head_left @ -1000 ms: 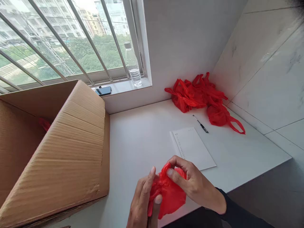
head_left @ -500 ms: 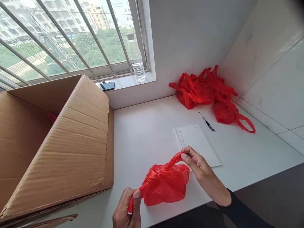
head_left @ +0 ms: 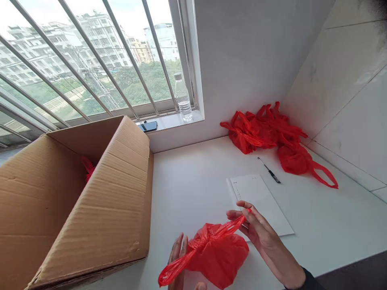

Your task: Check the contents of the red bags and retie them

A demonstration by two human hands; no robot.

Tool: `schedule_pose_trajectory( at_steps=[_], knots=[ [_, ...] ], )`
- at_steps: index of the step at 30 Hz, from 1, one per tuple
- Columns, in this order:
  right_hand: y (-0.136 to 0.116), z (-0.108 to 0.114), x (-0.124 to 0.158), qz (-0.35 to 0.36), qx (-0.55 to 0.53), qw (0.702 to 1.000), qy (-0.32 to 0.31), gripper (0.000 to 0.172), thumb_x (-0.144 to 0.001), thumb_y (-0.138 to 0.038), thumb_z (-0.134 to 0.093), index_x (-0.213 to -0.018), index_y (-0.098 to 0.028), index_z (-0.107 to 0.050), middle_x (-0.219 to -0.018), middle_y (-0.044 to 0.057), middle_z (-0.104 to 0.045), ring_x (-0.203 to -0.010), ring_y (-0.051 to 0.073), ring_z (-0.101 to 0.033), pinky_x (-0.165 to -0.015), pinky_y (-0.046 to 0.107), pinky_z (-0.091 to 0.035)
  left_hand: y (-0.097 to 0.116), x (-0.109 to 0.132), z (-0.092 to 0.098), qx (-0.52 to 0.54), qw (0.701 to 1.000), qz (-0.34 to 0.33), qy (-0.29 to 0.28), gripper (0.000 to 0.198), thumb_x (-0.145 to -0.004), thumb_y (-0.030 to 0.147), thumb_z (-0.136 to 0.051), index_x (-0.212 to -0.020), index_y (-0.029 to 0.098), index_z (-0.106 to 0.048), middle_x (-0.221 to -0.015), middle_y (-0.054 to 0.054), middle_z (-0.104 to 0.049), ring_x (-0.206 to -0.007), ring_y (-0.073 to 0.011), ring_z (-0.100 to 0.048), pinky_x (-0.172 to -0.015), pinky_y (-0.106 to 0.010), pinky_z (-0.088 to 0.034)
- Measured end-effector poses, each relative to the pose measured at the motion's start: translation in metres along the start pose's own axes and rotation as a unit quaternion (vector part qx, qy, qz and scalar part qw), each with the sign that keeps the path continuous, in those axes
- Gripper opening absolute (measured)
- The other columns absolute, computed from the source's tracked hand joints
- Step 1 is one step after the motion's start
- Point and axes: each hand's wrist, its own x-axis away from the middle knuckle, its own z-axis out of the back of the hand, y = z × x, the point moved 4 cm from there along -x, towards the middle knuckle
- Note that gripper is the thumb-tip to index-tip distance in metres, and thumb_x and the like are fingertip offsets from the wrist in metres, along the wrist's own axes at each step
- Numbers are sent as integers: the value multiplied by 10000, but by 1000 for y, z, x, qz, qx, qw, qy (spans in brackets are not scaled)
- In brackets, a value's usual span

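A red plastic bag (head_left: pixel 222 259), knotted at its top, sits near the front edge of the white table. One of its handles, twisted, stretches to the right; the other loops out to the left. My left hand (head_left: pixel 178 257) is open, its fingers stretched up behind the left handle and partly hidden by it. On the other side my right hand (head_left: pixel 263 237) has its fingers spread, with the tip of the right handle lying against them near the thumb. A white notebook (head_left: pixel 261 205) lies flat just beyond my right hand.
A large open cardboard box (head_left: pixel 105 209) stands at the left with something red inside. Several red plastic bags (head_left: pixel 256 131) are heaped in the back corner. A pen (head_left: pixel 270 172) lies near the notebook. On the sill are a phone (head_left: pixel 148 126) and a water bottle (head_left: pixel 184 100).
Both hands have loosened their pinch on the bag's handles, and their fingers have opened. A tight knot now shows at the bag's top. The view has tilted upward.
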Motion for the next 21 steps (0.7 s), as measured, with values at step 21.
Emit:
schedule_pose_trajectory(
  at_steps=[21],
  knots=[
    [101,22,-27,394,593,702,-33,629,-1024,-456,-499,-1612,-376,-291,-1565,28,-500,-1396,329,-524,-1143,486,-475,-18,-2,-71,-184,964,-187,31,484,-1092,390,-299,-1500,275,-534,-1270,-91,-753,-1298,-258,-639,-1189,-453,-412]
  ],
)
